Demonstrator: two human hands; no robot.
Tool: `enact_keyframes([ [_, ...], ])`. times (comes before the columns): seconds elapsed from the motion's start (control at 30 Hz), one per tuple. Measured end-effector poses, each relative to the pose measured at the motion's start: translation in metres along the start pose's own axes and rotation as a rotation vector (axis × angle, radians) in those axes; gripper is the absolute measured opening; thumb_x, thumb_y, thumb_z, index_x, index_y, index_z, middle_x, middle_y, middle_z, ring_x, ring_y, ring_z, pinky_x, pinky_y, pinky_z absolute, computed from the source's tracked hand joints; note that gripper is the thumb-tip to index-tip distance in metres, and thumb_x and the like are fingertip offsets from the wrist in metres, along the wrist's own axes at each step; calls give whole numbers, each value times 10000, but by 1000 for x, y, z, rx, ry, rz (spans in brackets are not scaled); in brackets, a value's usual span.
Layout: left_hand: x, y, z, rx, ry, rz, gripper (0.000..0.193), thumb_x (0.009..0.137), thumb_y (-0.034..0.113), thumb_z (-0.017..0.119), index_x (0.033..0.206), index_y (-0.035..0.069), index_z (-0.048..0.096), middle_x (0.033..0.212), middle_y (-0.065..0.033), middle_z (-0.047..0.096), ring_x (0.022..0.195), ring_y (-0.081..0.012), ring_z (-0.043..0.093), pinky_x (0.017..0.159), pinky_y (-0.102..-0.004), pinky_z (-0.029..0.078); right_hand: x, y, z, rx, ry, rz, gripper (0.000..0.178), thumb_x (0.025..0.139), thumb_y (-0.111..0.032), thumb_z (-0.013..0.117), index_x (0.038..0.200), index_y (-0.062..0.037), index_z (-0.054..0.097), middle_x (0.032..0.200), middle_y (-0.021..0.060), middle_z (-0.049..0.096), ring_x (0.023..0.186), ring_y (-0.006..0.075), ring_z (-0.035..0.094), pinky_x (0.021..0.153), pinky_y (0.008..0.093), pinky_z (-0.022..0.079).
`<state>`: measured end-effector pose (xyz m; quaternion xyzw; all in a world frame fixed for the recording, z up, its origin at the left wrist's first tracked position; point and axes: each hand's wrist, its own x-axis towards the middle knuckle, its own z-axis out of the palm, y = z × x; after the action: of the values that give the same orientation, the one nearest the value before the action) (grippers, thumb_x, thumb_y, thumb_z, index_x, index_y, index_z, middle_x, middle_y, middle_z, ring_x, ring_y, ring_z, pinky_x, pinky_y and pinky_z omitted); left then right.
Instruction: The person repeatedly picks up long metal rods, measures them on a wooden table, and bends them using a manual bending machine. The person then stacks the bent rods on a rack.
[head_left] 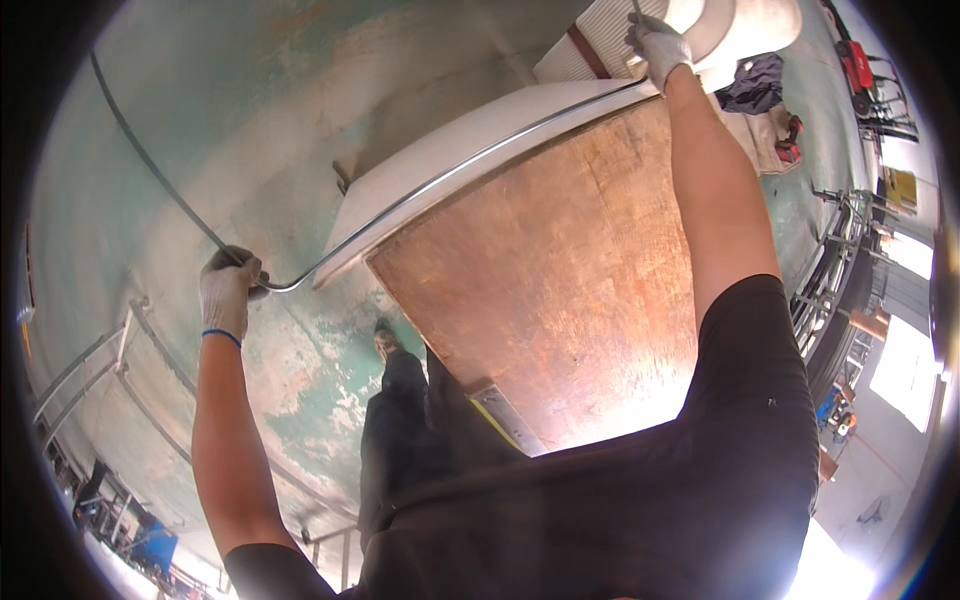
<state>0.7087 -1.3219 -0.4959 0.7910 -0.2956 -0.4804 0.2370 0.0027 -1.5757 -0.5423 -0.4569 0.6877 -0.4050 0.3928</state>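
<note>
Both my hands wear pale gloves with grey fingertips. A long, thin metal tube (pixel 470 160), bent at its corners, spans between them. My left hand (pixel 228 290) is closed around it close to one bend, and from there a straight length runs off to the far left. At the far right my right hand (pixel 662 50) grips the tube by the other bend, with a short piece showing past the fingers. The middle stretch passes over a white panel (pixel 400 170) along the far edge of a worn wooden board (pixel 540 270). My fingers hide the gripped spots.
White ribbed sheets with a brown strap (pixel 588 50) lie at the far right. Nearby are a dark cloth (pixel 755 85) and a red-and-black tool (pixel 790 142). A metal frame (pixel 125 345) stands at the left on the stained green floor. A tape measure (pixel 495 420) rests at the board's near edge.
</note>
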Motion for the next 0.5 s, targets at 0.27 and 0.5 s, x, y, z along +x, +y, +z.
enact_keyframes([
  [0.27, 28, -6, 32, 63, -88, -13, 138, 913, 53, 709, 1040, 35, 659, 894, -85, 699, 828, -233, 716, 721, -381, 595, 54, 55, -46, -1775, -193, -823, 333, 913, -77, 668, 1228, -84, 777, 1398, 31, 696, 1120, 164, 727, 881, 292, 602],
  [0.5, 17, -10, 31, 158, -35, -63, 138, 944, 75, 701, 1073, 58, 654, 942, -70, 698, 859, -211, 710, 743, -363, 588, 27, 52, -15, -489, -54, -239, 371, 924, -119, 645, 1272, -15, 722, 1100, 135, 772, 914, 235, 745, 812, 366, 606],
])
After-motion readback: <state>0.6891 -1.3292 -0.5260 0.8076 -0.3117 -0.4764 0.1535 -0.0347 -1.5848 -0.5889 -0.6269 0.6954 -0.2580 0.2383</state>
